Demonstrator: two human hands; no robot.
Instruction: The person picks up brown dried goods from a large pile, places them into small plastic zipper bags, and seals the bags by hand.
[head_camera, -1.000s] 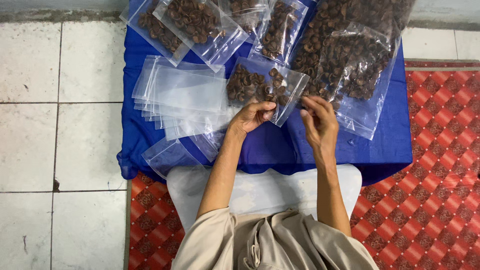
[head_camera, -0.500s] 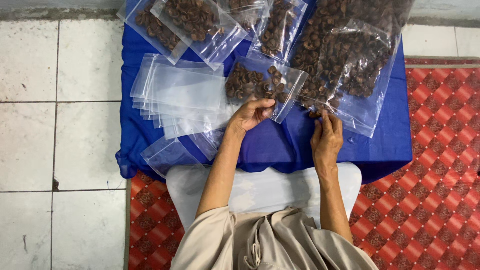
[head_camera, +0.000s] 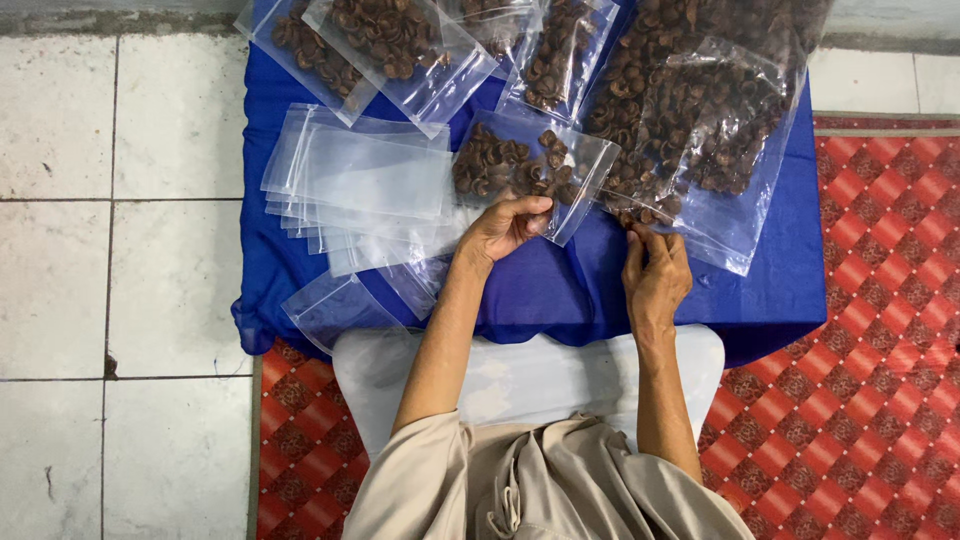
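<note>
My left hand (head_camera: 505, 226) grip pinches small clear half-filled nut bag (head_camera: 520, 170), frame centre | my right hand (head_camera: 655, 272) fingertips closed on brown nuts at large clear bag's mouth (head_camera: 690, 150), right of it

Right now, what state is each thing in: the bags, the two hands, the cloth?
Small bag: part filled with brown pieces, lying flat, held at its lower edge.
Left hand: grip closed on the small bag.
Large bag: full of brown pieces, mouth toward the person.
Right hand: fingers at the large bag's mouth; whether they pinch anything, unclear.
Empty bags: stacked flat.
Filled bags: lying at the far edge.
Blue cloth: spread flat.
</note>
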